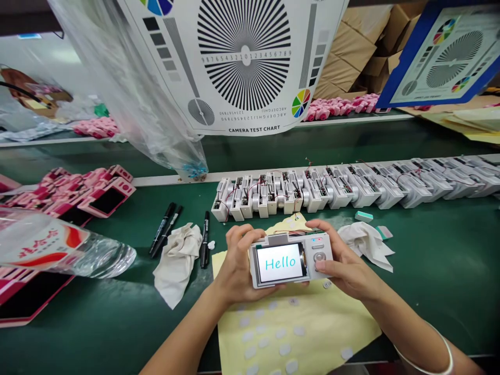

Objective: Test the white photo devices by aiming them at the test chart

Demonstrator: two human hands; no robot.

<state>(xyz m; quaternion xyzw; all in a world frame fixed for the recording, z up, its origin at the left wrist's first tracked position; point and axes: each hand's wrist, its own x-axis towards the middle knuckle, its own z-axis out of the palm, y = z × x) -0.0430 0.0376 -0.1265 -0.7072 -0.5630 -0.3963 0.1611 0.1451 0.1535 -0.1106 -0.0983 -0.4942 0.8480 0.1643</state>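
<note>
Two bare hands, one left hand (236,273) and one right hand (349,273); one white boxy camera with a lit screen (279,263); three slim black marker pens (205,239); two crumpled white cloths (177,265); two printed camera test charts (244,54); one clear plastic bottle (105,258); open white camera bodies (292,192) (over ten, overlapping).

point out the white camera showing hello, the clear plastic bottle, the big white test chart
White camera (287,264): head view, on its lit screen.
Clear plastic bottle (66,245): head view, on its label.
Big white test chart (244,65): head view, on its large starburst.
</note>
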